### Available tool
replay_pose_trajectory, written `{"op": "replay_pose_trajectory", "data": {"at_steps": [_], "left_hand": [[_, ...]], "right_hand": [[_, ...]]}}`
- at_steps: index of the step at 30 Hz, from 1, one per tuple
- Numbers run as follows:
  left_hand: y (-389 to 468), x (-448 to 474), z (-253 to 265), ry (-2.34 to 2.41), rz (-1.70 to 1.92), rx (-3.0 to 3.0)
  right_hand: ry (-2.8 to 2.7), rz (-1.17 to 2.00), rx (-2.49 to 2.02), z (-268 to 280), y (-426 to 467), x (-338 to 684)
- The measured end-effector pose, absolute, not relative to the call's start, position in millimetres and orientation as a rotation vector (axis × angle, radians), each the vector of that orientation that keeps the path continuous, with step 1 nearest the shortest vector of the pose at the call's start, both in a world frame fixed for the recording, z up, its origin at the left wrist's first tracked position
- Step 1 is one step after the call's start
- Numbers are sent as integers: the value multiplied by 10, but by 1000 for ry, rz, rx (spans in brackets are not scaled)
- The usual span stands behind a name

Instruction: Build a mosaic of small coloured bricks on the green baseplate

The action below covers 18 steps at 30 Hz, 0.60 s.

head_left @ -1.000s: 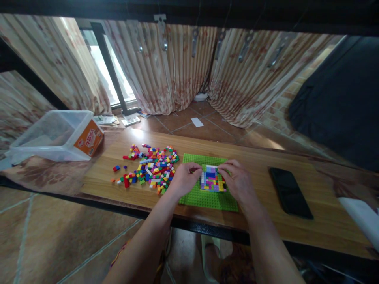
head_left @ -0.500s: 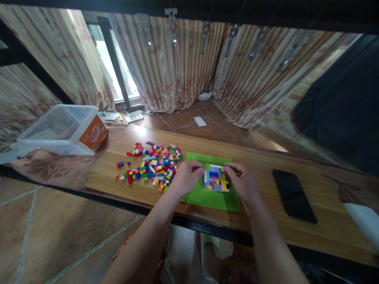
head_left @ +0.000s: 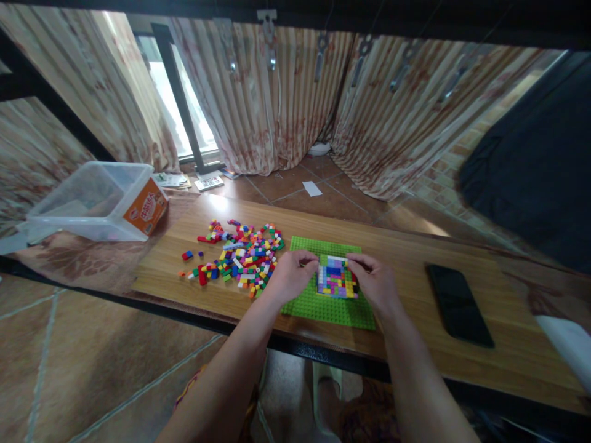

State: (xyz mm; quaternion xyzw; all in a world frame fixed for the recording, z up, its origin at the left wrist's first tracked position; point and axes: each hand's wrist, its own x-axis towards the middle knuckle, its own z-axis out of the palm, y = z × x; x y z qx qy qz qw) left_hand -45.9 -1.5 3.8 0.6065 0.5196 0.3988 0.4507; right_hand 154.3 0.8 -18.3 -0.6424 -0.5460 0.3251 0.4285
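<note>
A green studded baseplate [head_left: 332, 311] lies on the wooden table, bearing a low square build of multicoloured toy bricks [head_left: 336, 278]. My left hand [head_left: 294, 277] is at the build's upper left corner, thumb and fingers closed together at the tips. At the upper right corner, my right hand [head_left: 375, 280] has its fingertips closed against the build's edge. Anything between either hand's fingertips is too small or hidden to make out. A heap of loose toy bricks [head_left: 249, 255] spreads over the table left of the baseplate, close to my left hand.
A black phone [head_left: 459, 304] lies on the table [head_left: 406, 246] to the right. At the far left stands a clear plastic bin [head_left: 87, 227] with an orange label. Beyond the table hang striped curtains [head_left: 277, 111]; a dark cloth-like shape [head_left: 535, 160] fills the right.
My right hand has shifted slightly left, its fingertips now farther over the build's upper right corner. My left hand stays nearly where it was.
</note>
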Motion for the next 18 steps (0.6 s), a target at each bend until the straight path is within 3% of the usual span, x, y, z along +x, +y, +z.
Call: {"op": "replay_pose_trajectory", "data": {"at_steps": [18], "left_hand": [[-32, -466, 5, 1295, 958, 1547]], "right_hand": [[-1262, 816, -1601, -230, 32, 1501]]}}
